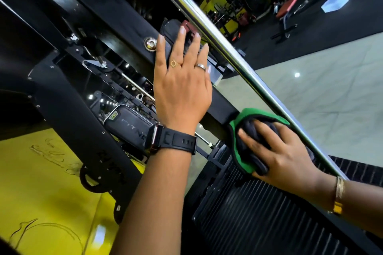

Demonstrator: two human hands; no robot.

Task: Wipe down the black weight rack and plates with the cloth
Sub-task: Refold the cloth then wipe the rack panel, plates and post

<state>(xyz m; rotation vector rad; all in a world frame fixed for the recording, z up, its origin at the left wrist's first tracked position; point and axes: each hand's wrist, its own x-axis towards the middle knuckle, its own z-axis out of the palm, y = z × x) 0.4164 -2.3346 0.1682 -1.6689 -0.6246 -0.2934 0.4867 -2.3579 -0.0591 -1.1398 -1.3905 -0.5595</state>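
Red-padded bench [287, 7] far back on black flooring [331, 33], pale glossy tiles [331, 99] nearer, yellow surface [41, 172] at left.

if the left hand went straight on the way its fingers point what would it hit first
Probably the dark red block just past the left hand's fingertips, with the chrome rod beyond it. Depth is unclear, so the fingers may already touch the block.

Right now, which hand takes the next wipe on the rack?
Right. The right hand grips the cloth against the black rack bar by the plates; the left hand lies flat on the bar, holding nothing.
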